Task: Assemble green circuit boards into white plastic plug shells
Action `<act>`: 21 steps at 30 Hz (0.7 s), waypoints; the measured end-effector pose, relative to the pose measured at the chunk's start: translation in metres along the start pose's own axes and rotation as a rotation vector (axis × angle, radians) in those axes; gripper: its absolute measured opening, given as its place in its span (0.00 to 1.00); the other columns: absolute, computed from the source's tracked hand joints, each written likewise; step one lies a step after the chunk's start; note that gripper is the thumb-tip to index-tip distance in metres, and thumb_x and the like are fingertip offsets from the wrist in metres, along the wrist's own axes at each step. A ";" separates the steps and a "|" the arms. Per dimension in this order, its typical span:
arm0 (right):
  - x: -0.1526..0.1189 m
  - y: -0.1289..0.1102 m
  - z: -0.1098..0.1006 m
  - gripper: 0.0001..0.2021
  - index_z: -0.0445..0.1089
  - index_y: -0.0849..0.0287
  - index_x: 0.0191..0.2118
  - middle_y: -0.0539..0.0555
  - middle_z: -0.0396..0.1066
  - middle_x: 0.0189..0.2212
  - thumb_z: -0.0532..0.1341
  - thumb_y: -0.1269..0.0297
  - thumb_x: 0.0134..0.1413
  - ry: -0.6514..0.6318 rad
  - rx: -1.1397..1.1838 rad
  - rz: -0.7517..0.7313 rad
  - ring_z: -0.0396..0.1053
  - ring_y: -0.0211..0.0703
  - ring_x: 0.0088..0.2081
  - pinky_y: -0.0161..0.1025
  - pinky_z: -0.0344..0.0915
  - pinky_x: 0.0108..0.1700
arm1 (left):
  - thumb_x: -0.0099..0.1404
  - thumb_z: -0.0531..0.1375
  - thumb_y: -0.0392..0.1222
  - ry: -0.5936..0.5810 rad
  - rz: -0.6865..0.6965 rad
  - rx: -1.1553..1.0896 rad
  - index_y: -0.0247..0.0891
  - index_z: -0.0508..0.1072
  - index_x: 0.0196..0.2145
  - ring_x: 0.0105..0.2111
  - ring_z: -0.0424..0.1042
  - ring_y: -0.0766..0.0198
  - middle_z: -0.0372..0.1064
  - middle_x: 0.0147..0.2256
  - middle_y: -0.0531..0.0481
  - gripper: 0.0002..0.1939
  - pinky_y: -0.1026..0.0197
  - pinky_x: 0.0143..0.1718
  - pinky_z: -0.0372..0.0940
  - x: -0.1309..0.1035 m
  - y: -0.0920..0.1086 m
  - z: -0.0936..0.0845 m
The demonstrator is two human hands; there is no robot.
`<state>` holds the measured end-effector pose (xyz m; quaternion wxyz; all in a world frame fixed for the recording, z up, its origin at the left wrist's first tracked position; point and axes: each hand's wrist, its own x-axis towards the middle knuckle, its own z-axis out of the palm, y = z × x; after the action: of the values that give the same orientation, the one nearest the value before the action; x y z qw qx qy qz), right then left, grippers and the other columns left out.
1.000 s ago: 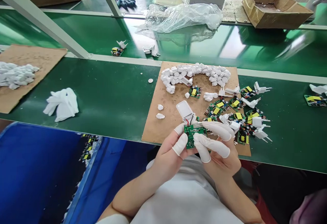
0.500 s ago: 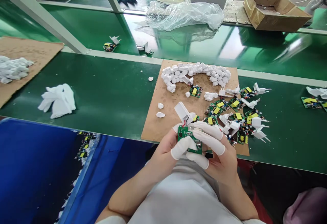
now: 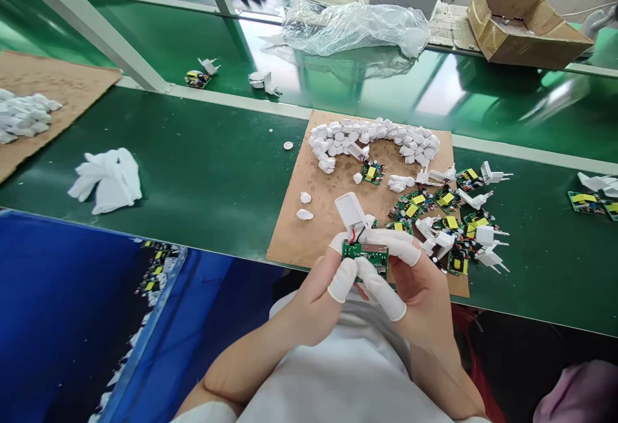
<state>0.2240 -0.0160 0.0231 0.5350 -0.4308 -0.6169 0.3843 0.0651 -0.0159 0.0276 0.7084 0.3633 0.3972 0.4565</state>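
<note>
My left hand (image 3: 321, 294) and my right hand (image 3: 410, 281), both with white finger cots, pinch one green circuit board (image 3: 369, 257) between them. Red and black wires join the board to a white plastic plug housing (image 3: 351, 210) that sticks up at its far side. Both thumbs press on the near face of the board, and the other fingers are behind it, partly hidden. Beyond the hands, a cardboard sheet (image 3: 294, 243) bears a curved pile of small white plastic pieces (image 3: 376, 130). Several circuit boards with yellow transformers and white plugs (image 3: 451, 223) lie heaped to the right.
A white glove (image 3: 109, 178) lies on the green bench at left. On the conveyor behind are two loose plug assemblies (image 3: 197, 77), clear plastic wrap (image 3: 352, 27) and, farther back, an open carton (image 3: 528, 27). A slanted metal post (image 3: 91, 30) crosses the left. A blue bin (image 3: 58, 300) sits below.
My right thumb has come forward onto the board's near face beside the left thumb. The board has shifted slightly right and tilted. The loose assemblies on the conveyor have moved a little left.
</note>
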 end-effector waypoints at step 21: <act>0.002 0.000 0.007 0.10 0.80 0.46 0.50 0.56 0.79 0.46 0.63 0.64 0.69 0.073 0.068 -0.006 0.78 0.52 0.49 0.52 0.77 0.51 | 0.74 0.59 0.59 -0.215 0.046 0.085 0.40 0.62 0.66 0.30 0.72 0.64 0.72 0.36 0.49 0.30 0.60 0.33 0.72 0.001 -0.009 -0.002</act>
<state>0.2173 -0.0146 0.0228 0.5725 -0.4244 -0.5848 0.3875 0.0663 -0.0173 0.0186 0.7202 0.4489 0.3293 0.4139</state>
